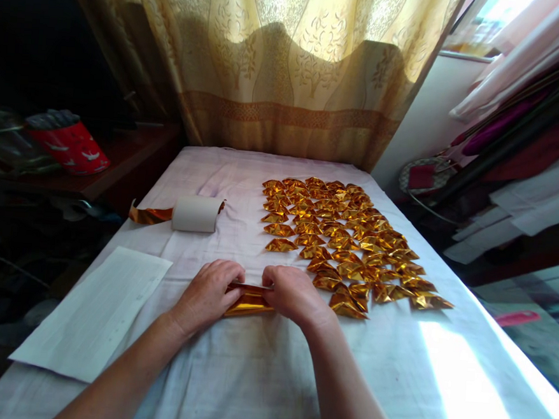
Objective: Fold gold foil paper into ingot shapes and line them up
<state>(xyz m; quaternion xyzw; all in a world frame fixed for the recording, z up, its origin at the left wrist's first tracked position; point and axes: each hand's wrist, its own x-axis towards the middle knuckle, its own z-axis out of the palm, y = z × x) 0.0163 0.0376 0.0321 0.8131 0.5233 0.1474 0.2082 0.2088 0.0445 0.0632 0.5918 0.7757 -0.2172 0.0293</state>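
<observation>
A shiny sheet of gold foil paper (250, 302) lies at the near middle of the cloth-covered table, with its far edge bent up into a fold. My left hand (213, 286) pinches its left part between thumb and fingers. On the right part, my right hand (293, 295) grips the same folded edge, fingers curled over it. The ends of the sheet are partly hidden under both hands. Just right of my right hand stand rows of folded gold foil ingots (337, 239), several of them close to my wrist.
A white roll or curled sheet (195, 214) with gold foil strips at its ends lies at the left back. Printed white paper (97, 312) rests at left. A red pen holder (70, 147) stands on a dark side table. Curtains (290, 63) hang behind; clothes hang at right.
</observation>
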